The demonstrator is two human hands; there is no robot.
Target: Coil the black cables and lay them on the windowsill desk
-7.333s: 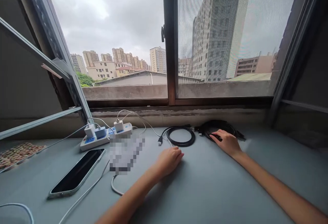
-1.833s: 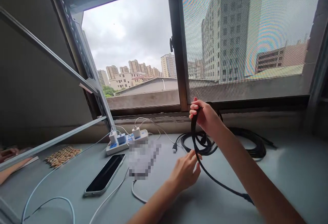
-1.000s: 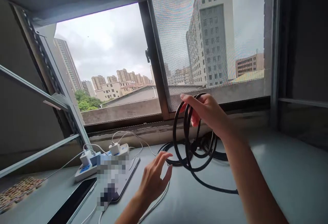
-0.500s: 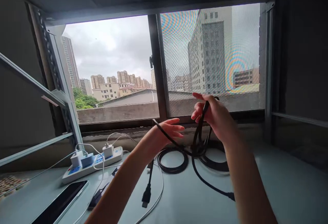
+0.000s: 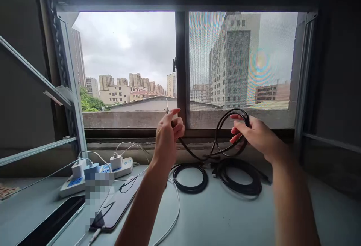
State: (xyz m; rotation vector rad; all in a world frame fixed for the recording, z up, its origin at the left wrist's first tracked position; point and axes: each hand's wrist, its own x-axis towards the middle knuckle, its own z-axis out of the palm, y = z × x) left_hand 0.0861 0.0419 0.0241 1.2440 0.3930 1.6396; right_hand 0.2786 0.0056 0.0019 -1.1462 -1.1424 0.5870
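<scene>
Both of my hands are raised in front of the window, joined by one black cable. My right hand is closed around a few loops of it at chest height. My left hand is closed on the cable's other end, which sags between the hands. Below them on the grey desk lie two more coiled black cables, a small one and a larger one.
A white power strip with chargers plugged in sits at the left by the sill. Two phones lie on the desk's left, with white charging leads trailing across it. An open window sash juts in at the left.
My left hand rose and closed on the cable's free end, pulling it left. My right hand shifted right with the loops. The dangling plug is no longer hanging below.
</scene>
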